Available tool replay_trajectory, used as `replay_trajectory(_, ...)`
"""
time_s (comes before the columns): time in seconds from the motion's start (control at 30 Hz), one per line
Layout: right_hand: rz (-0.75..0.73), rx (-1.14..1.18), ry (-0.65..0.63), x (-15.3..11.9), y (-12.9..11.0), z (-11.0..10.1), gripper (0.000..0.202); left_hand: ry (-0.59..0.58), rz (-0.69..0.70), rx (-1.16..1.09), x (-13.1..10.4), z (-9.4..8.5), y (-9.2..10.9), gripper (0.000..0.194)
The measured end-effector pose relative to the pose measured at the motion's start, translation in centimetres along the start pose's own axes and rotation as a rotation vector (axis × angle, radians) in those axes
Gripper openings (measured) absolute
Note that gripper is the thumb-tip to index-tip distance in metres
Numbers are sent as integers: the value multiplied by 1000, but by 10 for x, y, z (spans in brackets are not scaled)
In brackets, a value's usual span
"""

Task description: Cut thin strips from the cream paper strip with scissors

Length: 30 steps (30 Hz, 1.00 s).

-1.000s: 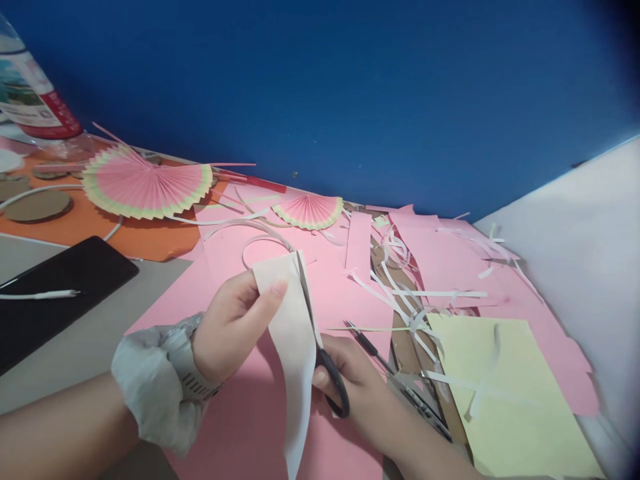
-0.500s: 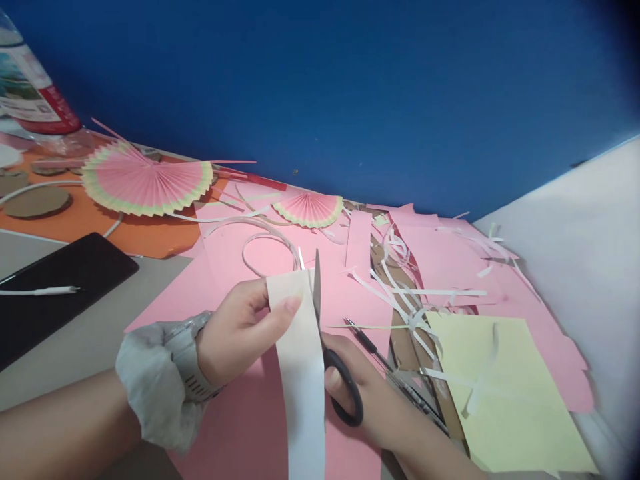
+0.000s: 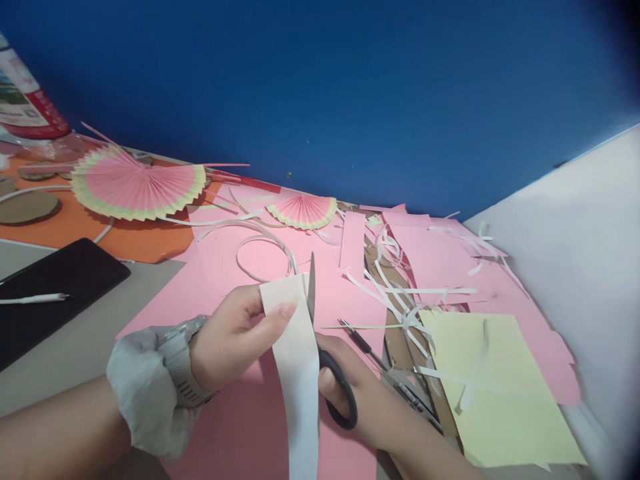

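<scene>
My left hand (image 3: 245, 333) pinches a long white paper strip (image 3: 295, 360) near its top end, thumb on the front face. The strip hangs down toward the bottom edge of the view. In my right hand (image 3: 360, 393) is a pair of black-handled scissors (image 3: 340, 393), with my thumb through one loop. Their blade points up along the strip's right edge. Whether the second blade lies behind the paper I cannot tell. Beneath both hands lies a large pink paper sheet (image 3: 240, 413).
Pleated watermelon-like paper fans (image 3: 140, 183) lie at the back left, beside a bottle (image 3: 30, 100). A black phone (image 3: 65, 287) is at left. To the right are white paper scraps (image 3: 410, 317), a pen (image 3: 360, 340) and a yellow sheet (image 3: 510, 387). A blue partition (image 3: 320, 93) stands behind.
The whole view has shifted slightly, so most things sit a little further left. Both hands keep their hold on the strip and the scissors, with the blades closer together at the top.
</scene>
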State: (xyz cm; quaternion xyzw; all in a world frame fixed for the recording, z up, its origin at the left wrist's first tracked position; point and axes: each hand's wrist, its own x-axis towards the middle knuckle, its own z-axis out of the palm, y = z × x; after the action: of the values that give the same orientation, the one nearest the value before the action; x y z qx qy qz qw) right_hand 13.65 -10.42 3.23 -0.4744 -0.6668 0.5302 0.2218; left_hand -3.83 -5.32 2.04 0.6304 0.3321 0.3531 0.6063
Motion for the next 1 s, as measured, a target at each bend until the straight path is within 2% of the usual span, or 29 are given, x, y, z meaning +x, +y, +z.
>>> replay_trajectory(0.27,-18,21,14,1,1,1,58,3,0,14,1,1,2,32)
replay_trajectory(0.47,-10,133,-76,4,-2,-1,57,26,4,46,1,1,1,32)
replay_trajectory(0.63,-5,211,-82,5,-4,-2,53,16,6,30,1,1,1,32)
replay_trajectory(1.0,67,296,-96,5,-3,0,52,24,-20,-10,1,2,1,32)
